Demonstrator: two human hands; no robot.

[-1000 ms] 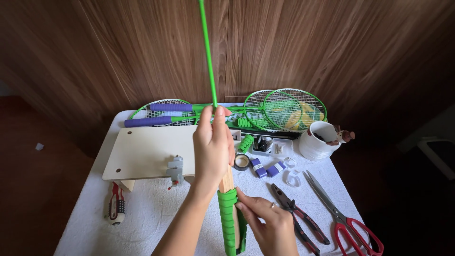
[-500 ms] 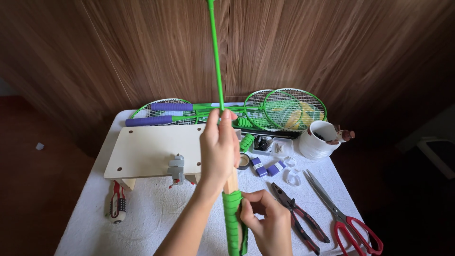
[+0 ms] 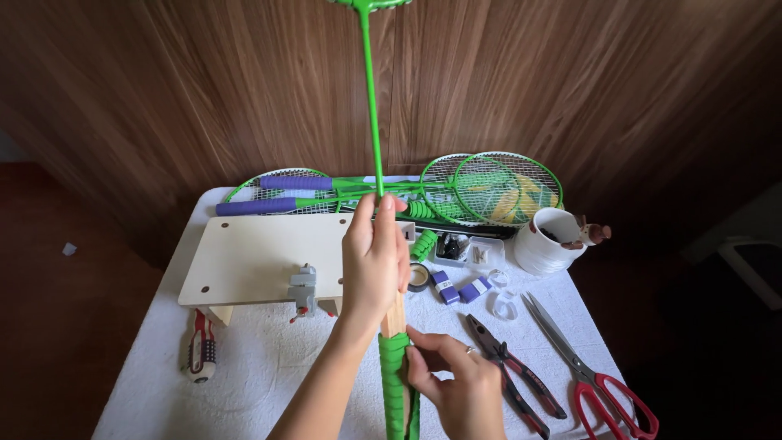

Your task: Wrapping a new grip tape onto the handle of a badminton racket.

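Racket (image 3: 371, 122) upright, gripped between both hands

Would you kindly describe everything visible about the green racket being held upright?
The green racket stands nearly upright over the white table. Its thin green shaft rises to the top edge, where only the base of the head shows. The handle looks like bare pale wood above and is wrapped in green grip tape below. The left hand clasps the bare wood; the right hand pinches the tape.

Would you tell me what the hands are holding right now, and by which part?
Both hold an upright green badminton racket. The left hand grips the bare wooden handle just below the shaft; the right hand pinches the green grip tape wound lower on the handle.
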